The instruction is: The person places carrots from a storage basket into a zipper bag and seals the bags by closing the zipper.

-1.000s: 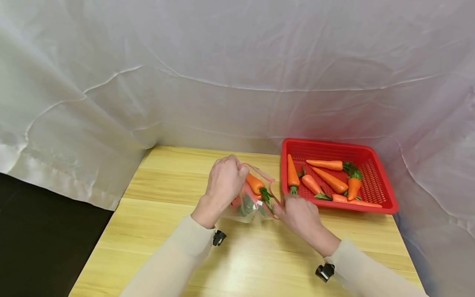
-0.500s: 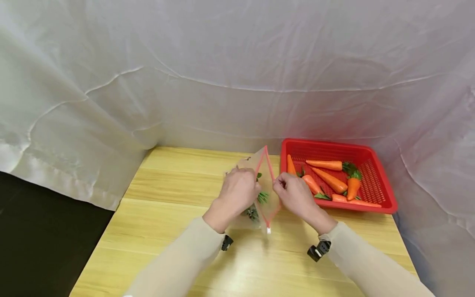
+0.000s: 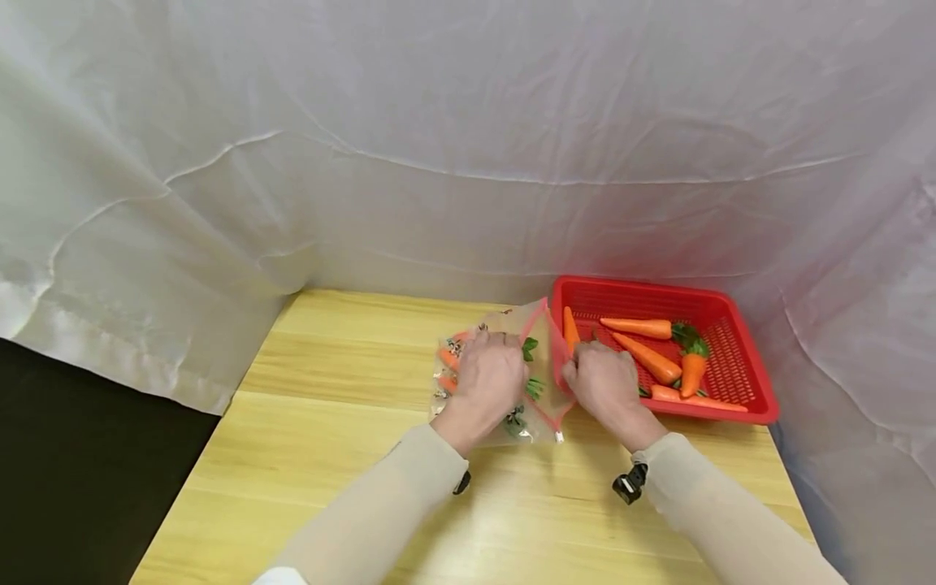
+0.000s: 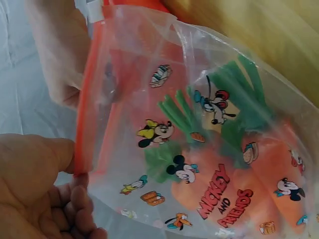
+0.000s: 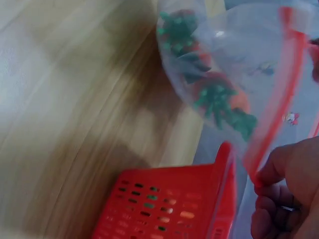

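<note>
Fingers, left hand: thumb and curled fingertips pinch the bag's rim at the red zip strip; grasping, not released.
Fingers, right hand: pinching the opposite lip at the end of its red strip, per the right wrist view.
Why two-handed: limp film, so likely one lip per hand to stop the mouth collapsing.
Zip bag: clear, cartoon-printed, "Mickey and Friends". Lies left of the basket, body over the tabletop, mouth gaping toward the basket. Touching the basket's wall or not: can't tell.
Why laid low: table probably takes the load; hands only manage the rim.
Slider: white, parked at the near end of the zip, which presumably leaves the mouth free to spread.
Bag carrots: three at least, overlapping behind print; exact count unclear. Green tops mostly toward the mouth.
Basket carrots: five visible, lying at mixed angles. Leaf tip beside the right hand may be another, mostly hidden.
Red basket: one, perforated, just right of the bag; low walls keep loose carrots from rolling, I'd guess.
Count: one bag, one slider, two hands, one basket.
</note>
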Demonstrator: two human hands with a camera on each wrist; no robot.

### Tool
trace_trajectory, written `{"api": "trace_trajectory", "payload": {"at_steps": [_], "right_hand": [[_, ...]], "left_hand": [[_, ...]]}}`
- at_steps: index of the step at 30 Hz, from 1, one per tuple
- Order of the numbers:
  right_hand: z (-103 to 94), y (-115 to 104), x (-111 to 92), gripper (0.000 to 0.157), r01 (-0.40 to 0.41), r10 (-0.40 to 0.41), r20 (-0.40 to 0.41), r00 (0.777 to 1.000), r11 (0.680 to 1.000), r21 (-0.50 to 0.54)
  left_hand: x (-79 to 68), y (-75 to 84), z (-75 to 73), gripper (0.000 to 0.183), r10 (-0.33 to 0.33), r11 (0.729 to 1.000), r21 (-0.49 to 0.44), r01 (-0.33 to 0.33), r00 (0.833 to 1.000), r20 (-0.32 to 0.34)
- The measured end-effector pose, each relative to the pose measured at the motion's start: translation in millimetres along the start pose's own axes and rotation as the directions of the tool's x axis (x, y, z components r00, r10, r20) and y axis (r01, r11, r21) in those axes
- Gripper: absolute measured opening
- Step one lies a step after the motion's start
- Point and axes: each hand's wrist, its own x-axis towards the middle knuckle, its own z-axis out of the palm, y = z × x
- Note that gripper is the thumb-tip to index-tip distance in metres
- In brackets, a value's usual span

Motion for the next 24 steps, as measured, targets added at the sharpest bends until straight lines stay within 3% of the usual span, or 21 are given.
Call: {"api": "trace_trajectory", "payload": {"at_steps": [4, 10, 17, 24], "right_hand": [[1.4, 7.6, 2.7, 0.025, -0.063, 0.063, 0.014, 0.998, 0.998, 0.018], [8.3, 7.0, 2.2, 0.024, -0.029, 0.025, 0.080, 0.996, 0.998, 0.047], [18.4, -0.6, 0.6, 0.029, 0.049, -0.050, 0.028, 0.998, 0.998, 0.025], [19.0, -2.8, -0.3, 0.030, 0.031, -0.032, 0.028, 0.999, 0.999, 0.037]], "left_hand": [[-0.4, -2.2, -0.1, 0.022, -0.025, 0.999, 0.035, 0.027, 0.998, -0.062], [-1.6, -2.9, 1.3, 0.024, -0.018, 1.000, 0.000, 0.018, 1.000, 0.008], [3.8, -3.6, -0.9, 0.026, -0.058, 0.994, -0.093, 0.061, 0.998, 0.035], [6.8, -5.2, -2.8, 0.023, -0.089, 0.977, -0.189, 0.099, 0.994, 0.061]]}}
